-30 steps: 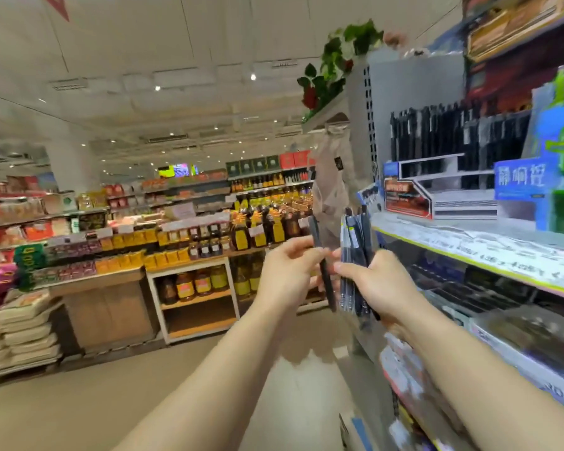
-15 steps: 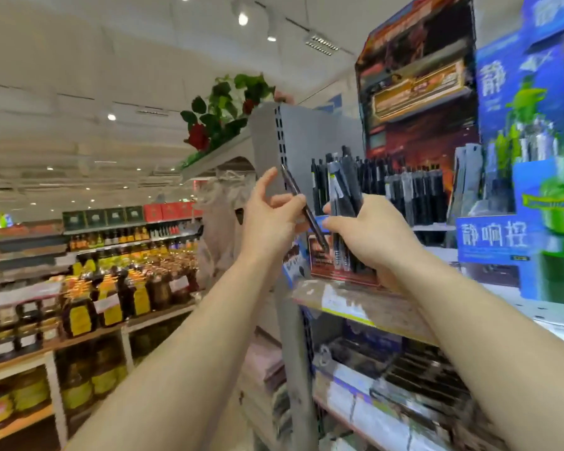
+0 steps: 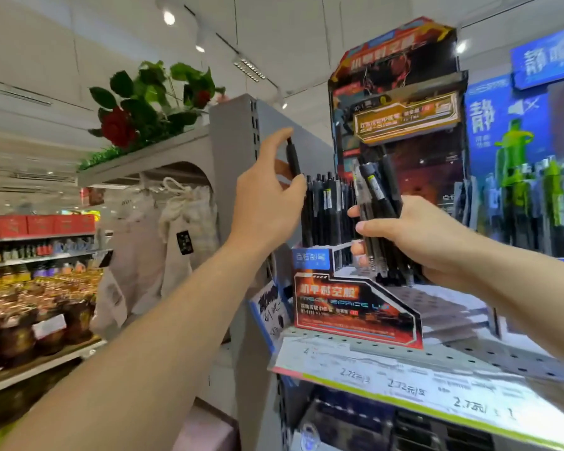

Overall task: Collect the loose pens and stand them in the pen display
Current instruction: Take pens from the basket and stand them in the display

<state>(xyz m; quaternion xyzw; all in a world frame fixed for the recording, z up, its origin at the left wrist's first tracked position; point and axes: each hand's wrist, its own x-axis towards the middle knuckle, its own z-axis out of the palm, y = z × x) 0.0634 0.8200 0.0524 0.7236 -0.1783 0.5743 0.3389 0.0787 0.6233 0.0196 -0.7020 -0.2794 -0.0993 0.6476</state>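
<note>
A red and black cardboard pen display (image 3: 355, 307) stands on the grey shelf (image 3: 469, 356), with a row of black pens (image 3: 326, 206) upright in its back left tier. My left hand (image 3: 267, 196) pinches a single black pen (image 3: 292, 157) upright, just left of that row and above the display's left end. My right hand (image 3: 417, 236) grips a bundle of black pens (image 3: 376, 203), held in front of the display's middle tiers. The lower ends of the bundle are partly hidden by my fingers.
A blue and green pen display (image 3: 528, 177) stands to the right on the same shelf. The grey shelf upright (image 3: 238, 131) rises just left of my left hand. Price labels (image 3: 404, 385) line the shelf edge. Cloth bags (image 3: 176, 229) hang at the left, past them bottle shelves (image 3: 30, 314).
The view has closed in on the display. My left hand has carried the single pen up and right, to the left end of the standing row. My right hand keeps the bundle.
</note>
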